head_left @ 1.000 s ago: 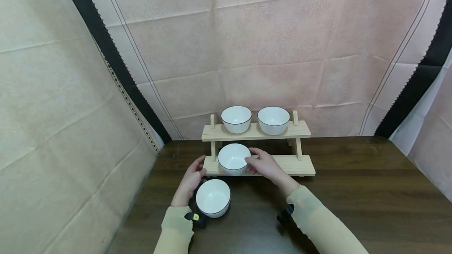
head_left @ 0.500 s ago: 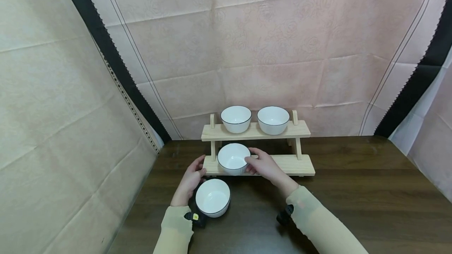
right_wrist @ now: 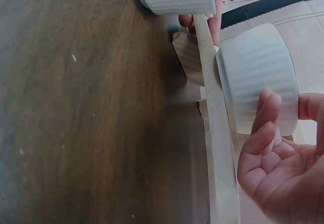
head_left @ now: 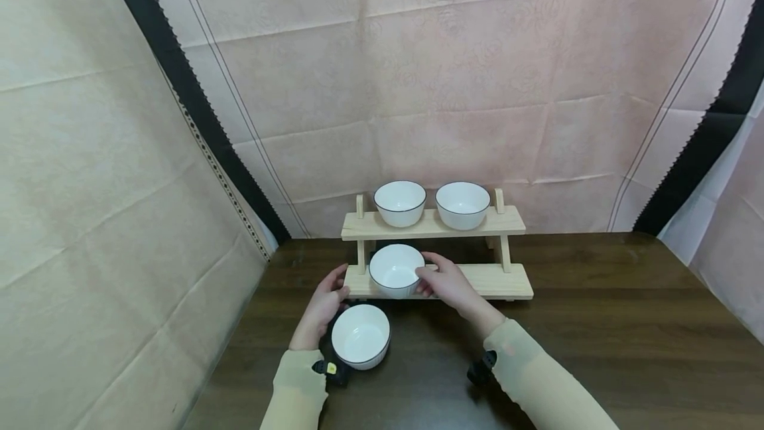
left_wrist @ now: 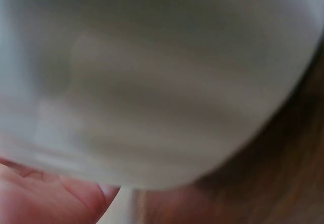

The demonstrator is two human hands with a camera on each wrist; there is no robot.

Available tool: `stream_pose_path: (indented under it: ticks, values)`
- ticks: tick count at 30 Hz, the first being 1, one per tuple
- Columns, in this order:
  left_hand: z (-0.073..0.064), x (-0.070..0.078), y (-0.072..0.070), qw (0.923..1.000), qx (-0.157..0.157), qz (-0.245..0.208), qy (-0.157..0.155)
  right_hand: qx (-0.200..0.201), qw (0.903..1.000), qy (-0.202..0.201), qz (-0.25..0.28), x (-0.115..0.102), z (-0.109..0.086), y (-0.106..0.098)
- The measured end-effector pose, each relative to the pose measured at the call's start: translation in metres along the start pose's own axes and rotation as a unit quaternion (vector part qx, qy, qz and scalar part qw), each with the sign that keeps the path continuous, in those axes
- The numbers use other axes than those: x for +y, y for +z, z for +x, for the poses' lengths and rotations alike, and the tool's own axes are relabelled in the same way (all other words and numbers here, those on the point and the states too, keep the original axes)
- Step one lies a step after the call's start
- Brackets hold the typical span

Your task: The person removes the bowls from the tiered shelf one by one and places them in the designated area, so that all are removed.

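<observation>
A white, dark-rimmed bowl (head_left: 394,267) sits upright on the left part of the lower board of a two-tier wooden shelf (head_left: 498,281). My right hand (head_left: 449,284) pinches its right side, thumb and forefinger at the rim; the right wrist view shows the other fingers (right_wrist: 263,133) curled against its ribbed wall. At the left end of the lower board, my left hand (head_left: 322,304) holds the shelf, fingers above and below the wood. Another white bowl (head_left: 361,336) stands on the table beside the left wrist, and its blurred side (left_wrist: 152,92) fills the left wrist view.
Two more white bowls, one at left (head_left: 400,204) and one at right (head_left: 462,206), stand side by side on the upper board. The shelf is on a dark wooden table (head_left: 597,324). Pale cloth (head_left: 453,85) hangs behind it and along both sides.
</observation>
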State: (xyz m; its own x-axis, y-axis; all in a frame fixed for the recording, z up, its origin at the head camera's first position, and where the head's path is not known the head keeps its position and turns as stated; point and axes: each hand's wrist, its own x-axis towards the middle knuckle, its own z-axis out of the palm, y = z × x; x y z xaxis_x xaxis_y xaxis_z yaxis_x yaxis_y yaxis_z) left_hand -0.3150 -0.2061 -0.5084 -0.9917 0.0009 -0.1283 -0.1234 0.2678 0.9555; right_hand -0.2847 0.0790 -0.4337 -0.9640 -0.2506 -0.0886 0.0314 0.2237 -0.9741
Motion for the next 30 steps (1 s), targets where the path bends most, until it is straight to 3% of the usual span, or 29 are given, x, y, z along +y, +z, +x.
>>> stream_pose_path:
  ticks: [5,11,24,30]
  values:
    - [-0.007,0.009,0.0,1.0,-0.009,0.001,-0.002,0.028,0.9995,0.002,0.013,0.018,0.012,0.003]
    - [-0.003,0.003,0.001,1.0,-0.001,0.002,0.004,0.051,0.9986,-0.007,0.009,0.031,0.017,0.005]
    - [0.0,-0.001,0.0,1.0,0.004,0.004,0.003,0.02,0.9994,0.0,0.028,0.011,-0.006,-0.001]
    - [0.0,-0.001,0.0,1.0,0.004,0.005,0.005,0.015,0.9966,0.028,0.075,0.029,-0.007,-0.004]
